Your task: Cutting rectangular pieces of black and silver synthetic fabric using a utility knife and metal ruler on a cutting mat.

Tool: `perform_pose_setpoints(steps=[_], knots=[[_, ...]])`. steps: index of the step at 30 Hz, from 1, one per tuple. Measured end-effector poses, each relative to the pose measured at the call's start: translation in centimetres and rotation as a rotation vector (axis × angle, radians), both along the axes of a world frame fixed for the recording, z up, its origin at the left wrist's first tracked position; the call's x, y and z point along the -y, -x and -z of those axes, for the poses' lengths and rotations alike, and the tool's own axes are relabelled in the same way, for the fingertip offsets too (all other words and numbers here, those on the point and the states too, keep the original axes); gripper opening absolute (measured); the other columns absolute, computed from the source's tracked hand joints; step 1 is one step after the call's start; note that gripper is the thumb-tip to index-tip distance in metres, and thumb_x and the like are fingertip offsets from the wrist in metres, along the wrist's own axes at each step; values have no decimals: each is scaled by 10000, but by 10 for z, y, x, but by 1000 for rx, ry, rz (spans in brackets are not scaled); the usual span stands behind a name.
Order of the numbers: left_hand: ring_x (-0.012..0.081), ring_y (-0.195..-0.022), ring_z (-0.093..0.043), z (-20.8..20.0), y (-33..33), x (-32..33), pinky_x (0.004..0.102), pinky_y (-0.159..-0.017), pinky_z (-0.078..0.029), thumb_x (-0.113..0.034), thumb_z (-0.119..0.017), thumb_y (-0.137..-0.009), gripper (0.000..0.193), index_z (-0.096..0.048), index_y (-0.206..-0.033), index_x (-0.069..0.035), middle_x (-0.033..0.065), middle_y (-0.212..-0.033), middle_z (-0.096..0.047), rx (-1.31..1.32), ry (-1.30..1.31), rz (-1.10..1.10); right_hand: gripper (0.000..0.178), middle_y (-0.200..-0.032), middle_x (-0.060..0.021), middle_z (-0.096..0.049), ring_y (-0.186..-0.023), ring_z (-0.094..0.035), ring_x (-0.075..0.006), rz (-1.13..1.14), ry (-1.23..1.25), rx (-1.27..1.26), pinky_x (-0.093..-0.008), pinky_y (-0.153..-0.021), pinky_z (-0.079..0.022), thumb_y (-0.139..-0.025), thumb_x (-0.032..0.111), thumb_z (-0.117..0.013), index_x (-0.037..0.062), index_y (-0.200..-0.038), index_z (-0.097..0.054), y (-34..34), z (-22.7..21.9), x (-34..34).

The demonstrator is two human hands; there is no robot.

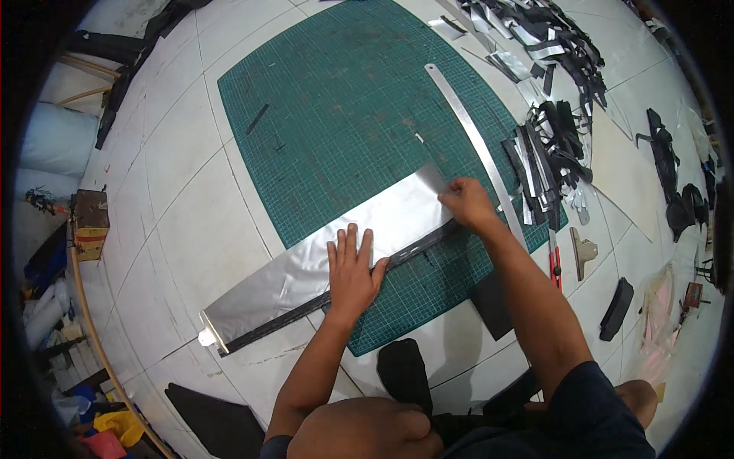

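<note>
A long silver sheet (279, 284) with a black strip along its near edge lies slantwise, partly on the green cutting mat (321, 107) and partly on the tiled floor. My left hand (352, 271) rests flat on the sheet near its middle, fingers spread, thumb by the black edge. At the sheet's far right end, my right hand (468, 203) pinches the corner between thumb and fingers. A small white piece (208, 335) sits at the sheet's left end. To the right of my right hand, a steel ruler (478, 141) lies on the mat.
Black and silver strip offcuts (547, 153) are heaped along the mat's right side. Beside them lie a red-handled cutter (556, 264), a metal clip (582, 252) and a black oblong object (616, 308). A cardboard box (90, 224) stands at the left.
</note>
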State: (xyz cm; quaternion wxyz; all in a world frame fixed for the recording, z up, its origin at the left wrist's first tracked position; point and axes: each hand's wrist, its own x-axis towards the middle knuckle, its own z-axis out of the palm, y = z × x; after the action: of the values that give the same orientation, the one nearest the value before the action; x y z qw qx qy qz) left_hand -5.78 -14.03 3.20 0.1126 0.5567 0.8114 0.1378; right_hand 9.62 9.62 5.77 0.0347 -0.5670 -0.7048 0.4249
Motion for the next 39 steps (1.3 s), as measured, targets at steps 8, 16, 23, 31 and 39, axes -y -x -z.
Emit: perform_pose_setpoints(steps=[8, 16, 23, 31, 39], knots=[[454, -1437, -277, 10, -9, -16, 581, -1178, -178, -391, -572, -969, 601, -455, -1447, -47, 261, -1543, -318, 2, -78, 55, 414, -1113, -210, -699, -1051, -674, -350, -3, 9, 25, -417, -922, -518, -805, 271, -727, 26, -1137, -698, -19, 24, -25], [458, -1440, -262, 3, -7, -17, 573, -1182, -158, -313, -555, -976, 551, -448, -1460, -70, 255, -1552, -309, 64, -76, 43, 398, -1143, -205, -690, -1071, -665, -347, 19, 7, 58, -415, -953, -513, -771, 239, -726, 43, -1117, -716, -12, 5, -23], [459, -1413, -314, -3, -5, -25, 551, -1166, -217, -252, -567, -972, 480, -515, -1406, -53, 268, -1512, -370, 52, -24, 52, 417, -1031, -187, -695, -990, -673, -351, 68, -121, -68, -431, -852, -526, -758, 249, -811, 27, -1071, -647, -41, -11, -22], [438, -1299, -445, -33, 0, -48, 482, -1094, -358, -249, -710, -862, 586, -525, -1362, -5, 278, -1396, -473, 67, 93, 78, 434, -990, -181, -644, -956, -658, -354, 29, -426, 240, -454, -788, -529, -774, 277, -817, 7, -1031, -595, -162, -19, 26], [416, -1305, -444, -51, -3, -66, 461, -1096, -369, -251, -768, -819, 665, -504, -1362, 28, 258, -1397, -469, -76, 226, 111, 359, -1030, -184, -630, -961, -649, -358, 140, -240, 128, -464, -807, -525, -830, 226, -766, -7, -1042, -596, -177, -5, 29]])
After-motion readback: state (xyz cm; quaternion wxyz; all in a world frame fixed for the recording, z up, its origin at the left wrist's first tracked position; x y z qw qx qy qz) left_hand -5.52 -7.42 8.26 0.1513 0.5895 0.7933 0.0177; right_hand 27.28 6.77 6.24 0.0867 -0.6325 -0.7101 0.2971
